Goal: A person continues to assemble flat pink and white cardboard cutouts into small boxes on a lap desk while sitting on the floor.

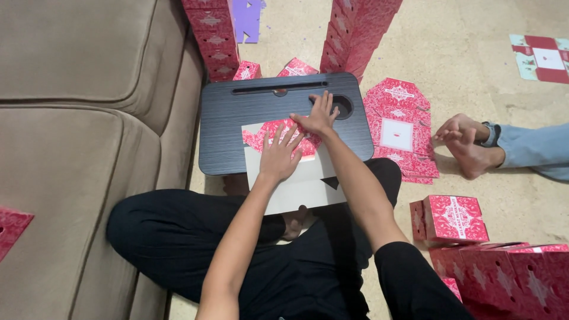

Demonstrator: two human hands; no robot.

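With both hands' fingers spread flat, left hand (pixel 278 155) and right hand (pixel 320 115) should press the box blank (pixel 296 178) firmly against the desk (pixel 237 112).

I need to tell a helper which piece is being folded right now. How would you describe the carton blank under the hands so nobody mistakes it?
Find the dark lap desk beside the beige sofa. On its near edge lies a flat carton blank, grey side up, with a pink patterned flap folded over, pressed by the left hand and right hand. Every other carton is on the floor.
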